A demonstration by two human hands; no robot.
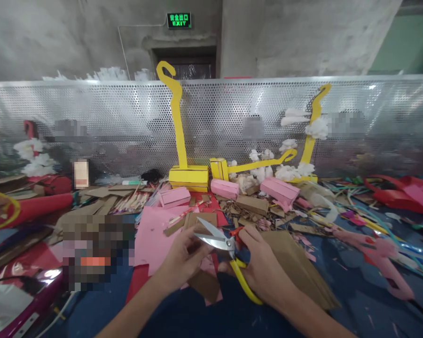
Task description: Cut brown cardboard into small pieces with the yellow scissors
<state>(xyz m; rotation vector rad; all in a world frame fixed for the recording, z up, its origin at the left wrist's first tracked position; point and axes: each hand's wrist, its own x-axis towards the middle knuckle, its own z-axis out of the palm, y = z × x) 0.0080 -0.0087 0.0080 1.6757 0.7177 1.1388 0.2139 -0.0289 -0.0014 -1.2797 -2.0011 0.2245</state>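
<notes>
My right hand (259,260) grips a pair of scissors (229,244) with silver blades, one handle yellow and the other red-orange. The blades are spread apart and point left, toward my left hand (181,258). That hand is closed in a pinch beside the lower blade; what its fingers hold, if anything, is hidden. Just below it lies a brown cardboard piece (205,285) with pink paper around its edge. Behind the hands are pink paper sheets (150,234) and three pink paper-covered boxes, one of them a box (174,197) at the left.
Yellow hooked stands, one upright (178,126), are by the perforated metal panel (127,117). A pink glue gun (377,258) lies at the right. Cardboard sheets (296,267) sit beside my right hand. Cardboard scraps (239,213) and white fluffy pieces (261,171) are farther back on the blue table (229,319).
</notes>
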